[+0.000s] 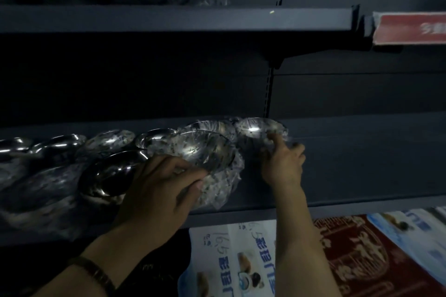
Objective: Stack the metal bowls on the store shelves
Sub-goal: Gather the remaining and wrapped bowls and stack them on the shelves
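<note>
I see my left hand gripping a plastic-wrapped bowl by its near rim, thumb on the wrap, fingers curled over the edge. That bowl sits tilted near the front edge of the middle shelf, approx at its centre. My right hand reaches further back, fingertips pinching the wrap of a second wrapped bowl, which sits toward the rear of the shelf, just right of the first. A strap circles my left wrist.

Left half of the shelf is crowded w/ more bowls, some bare and shiny, some in plastic, in a row running to the left edge. A bare bowl lies right beside my left hand. Right half of the shelf is bare board.

Upper shelf carries more wrapped metalware at its left end; a red label hangs on the next bay's front edge. Below, printed packs lie on the lower level. Lighting is dim, so details are soft.
</note>
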